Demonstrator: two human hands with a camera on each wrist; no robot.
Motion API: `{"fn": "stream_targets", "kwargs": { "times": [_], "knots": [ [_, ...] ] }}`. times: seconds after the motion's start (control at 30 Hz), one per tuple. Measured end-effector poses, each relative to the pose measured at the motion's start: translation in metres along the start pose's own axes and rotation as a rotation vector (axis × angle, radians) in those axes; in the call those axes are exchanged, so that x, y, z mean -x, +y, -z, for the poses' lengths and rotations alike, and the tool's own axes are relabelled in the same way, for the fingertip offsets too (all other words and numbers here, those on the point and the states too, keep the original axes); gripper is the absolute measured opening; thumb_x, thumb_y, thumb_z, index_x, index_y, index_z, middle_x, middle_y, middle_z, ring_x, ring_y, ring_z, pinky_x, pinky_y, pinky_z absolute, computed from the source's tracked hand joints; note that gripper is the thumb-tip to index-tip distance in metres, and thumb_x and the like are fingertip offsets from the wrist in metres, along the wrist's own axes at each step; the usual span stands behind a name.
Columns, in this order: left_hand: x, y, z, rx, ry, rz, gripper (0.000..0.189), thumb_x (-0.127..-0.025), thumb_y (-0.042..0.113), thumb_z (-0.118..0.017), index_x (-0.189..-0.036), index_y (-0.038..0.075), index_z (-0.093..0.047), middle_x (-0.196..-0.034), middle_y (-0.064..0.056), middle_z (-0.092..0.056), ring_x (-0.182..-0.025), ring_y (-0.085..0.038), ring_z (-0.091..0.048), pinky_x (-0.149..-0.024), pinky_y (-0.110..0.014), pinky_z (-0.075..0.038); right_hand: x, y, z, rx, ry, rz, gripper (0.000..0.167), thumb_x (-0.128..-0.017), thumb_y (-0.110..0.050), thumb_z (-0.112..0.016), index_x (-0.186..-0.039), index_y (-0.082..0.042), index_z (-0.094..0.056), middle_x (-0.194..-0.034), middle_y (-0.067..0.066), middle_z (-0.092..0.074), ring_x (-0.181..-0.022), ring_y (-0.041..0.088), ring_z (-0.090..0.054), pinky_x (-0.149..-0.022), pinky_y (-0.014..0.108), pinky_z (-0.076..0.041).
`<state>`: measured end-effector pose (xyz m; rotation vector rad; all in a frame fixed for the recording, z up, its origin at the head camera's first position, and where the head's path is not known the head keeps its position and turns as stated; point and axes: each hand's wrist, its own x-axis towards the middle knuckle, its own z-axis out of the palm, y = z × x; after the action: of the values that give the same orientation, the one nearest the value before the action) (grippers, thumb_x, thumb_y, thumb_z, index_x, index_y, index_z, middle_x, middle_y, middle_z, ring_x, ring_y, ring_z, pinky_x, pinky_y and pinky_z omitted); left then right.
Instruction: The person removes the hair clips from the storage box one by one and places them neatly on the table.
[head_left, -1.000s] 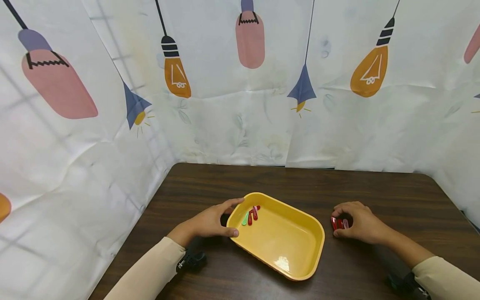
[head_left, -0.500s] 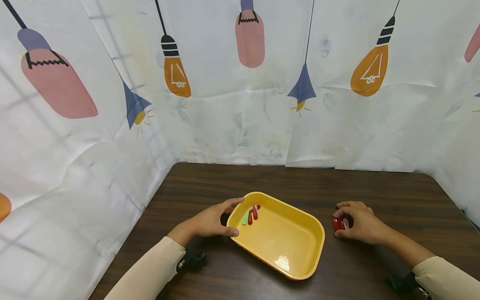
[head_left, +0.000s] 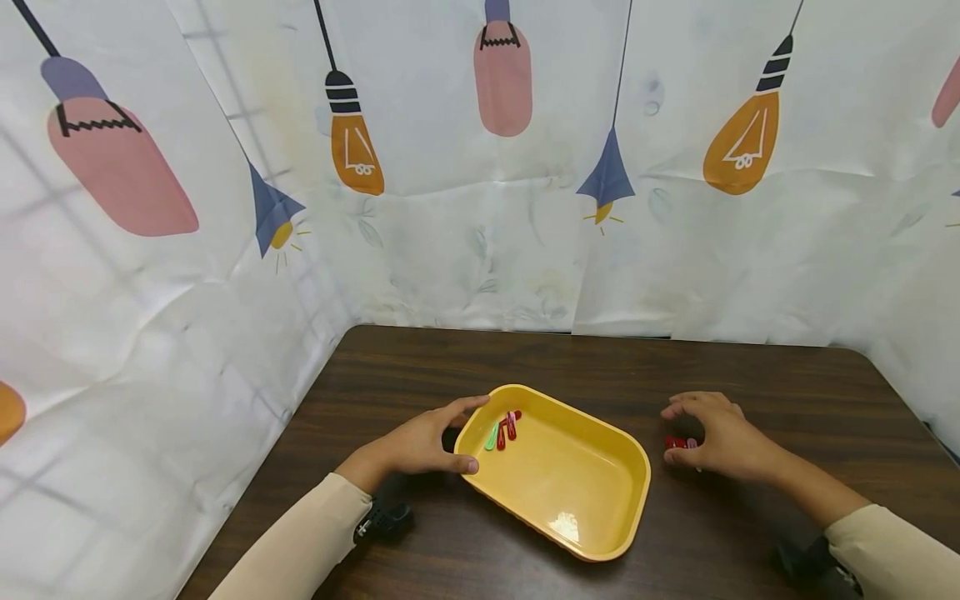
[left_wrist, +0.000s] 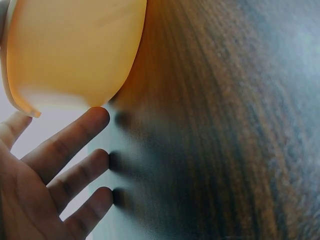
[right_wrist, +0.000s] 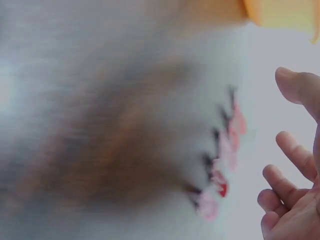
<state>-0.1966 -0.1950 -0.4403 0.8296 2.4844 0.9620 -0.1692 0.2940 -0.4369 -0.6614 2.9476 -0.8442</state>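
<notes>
Hair clips [head_left: 678, 443], slim, glossy, red and pink, lie right of the yellow rectangular plastic tray [head_left: 570, 475]; the right hand [head_left: 723, 442], loosely parted, holds nothing beside them; a brushing fingertip could scatter them; the left hand [head_left: 416, 443], fingers straight, touches the tray.

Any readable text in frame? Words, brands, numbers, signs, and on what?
None readable.
Left wristband: tiny pale marks, too small to tell whether they're text.
Tray, clips: no lettering visible.
Curtain: printed lamps, no words or numbers.
</notes>
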Motion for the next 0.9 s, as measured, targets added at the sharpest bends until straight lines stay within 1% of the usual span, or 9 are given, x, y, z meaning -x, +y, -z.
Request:
{"fn": "stream_targets", "kwargs": {
  "times": [0.1, 0.2, 0.33, 0.47, 0.6, 0.73, 0.9],
  "knots": [
    [0.000, 0.000, 0.000, -0.003, 0.001, 0.003, 0.094, -0.083, 0.054, -0.081, -0.158, 0.049, -0.024, -0.124, 0.015, -0.064, -0.119, -0.015, -0.058, -0.108, -0.060, -0.038, -0.006, -0.007, 0.006, -0.016, -0.002, 0.025, 0.061, -0.079, -0.046, -0.088, -0.124, -0.010, -0.067, -0.143, 0.021, -0.052, -0.132, 0.050, -0.035, -0.103, 0.076, -0.018],
    [0.000, 0.000, 0.000, -0.003, 0.001, 0.003, 0.093, -0.084, 0.052, -0.081, -0.158, 0.049, -0.024, -0.125, 0.015, -0.064, -0.121, -0.016, -0.058, -0.108, -0.060, -0.037, -0.013, -0.013, 0.011, -0.015, 0.002, 0.052, 0.064, -0.080, -0.047, -0.087, -0.127, -0.009, -0.066, -0.143, 0.021, -0.053, -0.132, 0.050, -0.035, -0.103, 0.076, -0.020],
    [0.001, -0.001, 0.000, -0.001, -0.001, 0.004, 0.093, -0.084, 0.051, -0.081, -0.158, 0.049, -0.024, -0.126, 0.015, -0.064, -0.122, -0.016, -0.058, -0.108, -0.060, -0.037, -0.022, -0.021, 0.015, -0.013, 0.004, 0.062, 0.065, -0.081, -0.047, -0.086, -0.129, -0.009, -0.064, -0.140, 0.017, -0.055, -0.132, 0.045, -0.039, -0.101, 0.074, -0.032],
    [0.001, -0.001, -0.001, 0.000, -0.002, 0.006, 0.093, -0.084, 0.053, -0.081, -0.158, 0.049, -0.024, -0.126, 0.015, -0.064, -0.122, -0.016, -0.058, -0.108, -0.060, -0.038, -0.031, -0.031, 0.016, -0.023, -0.003, 0.078, 0.065, -0.083, -0.049, -0.084, -0.131, -0.011, -0.064, -0.138, 0.015, -0.056, -0.129, 0.040, -0.043, -0.098, 0.068, -0.042],
    [0.001, 0.000, 0.000, -0.004, -0.002, 0.006, 0.093, -0.084, 0.051, -0.081, -0.158, 0.049, -0.024, -0.126, 0.015, -0.064, -0.121, -0.016, -0.058, -0.107, -0.060, -0.038, -0.038, -0.042, 0.016, -0.035, -0.021, 0.091, 0.063, -0.085, -0.049, -0.082, -0.132, -0.011, -0.063, -0.138, 0.016, -0.055, -0.129, 0.041, -0.045, -0.098, 0.066, -0.043],
    [0.000, 0.001, 0.001, -0.007, -0.003, 0.004, 0.094, -0.085, 0.049, -0.082, -0.159, 0.049, -0.024, -0.125, 0.014, -0.064, -0.119, -0.016, -0.059, -0.107, -0.060, -0.039, -0.044, -0.054, 0.015, -0.038, -0.048, 0.074, 0.062, -0.086, -0.051, -0.081, -0.133, -0.013, -0.063, -0.140, 0.017, -0.053, -0.129, 0.040, -0.047, -0.097, 0.065, -0.045],
    [0.000, 0.000, 0.001, -0.006, -0.006, 0.001, 0.094, -0.085, 0.049, -0.082, -0.158, 0.049, -0.023, -0.126, 0.015, -0.064, -0.120, -0.015, -0.058, -0.108, -0.059, -0.038, -0.053, -0.065, 0.011, -0.025, -0.066, 0.075, 0.059, -0.087, -0.047, -0.081, -0.133, -0.015, -0.063, -0.137, 0.014, -0.055, -0.127, 0.037, -0.050, -0.097, 0.061, -0.047]
  ]
}}
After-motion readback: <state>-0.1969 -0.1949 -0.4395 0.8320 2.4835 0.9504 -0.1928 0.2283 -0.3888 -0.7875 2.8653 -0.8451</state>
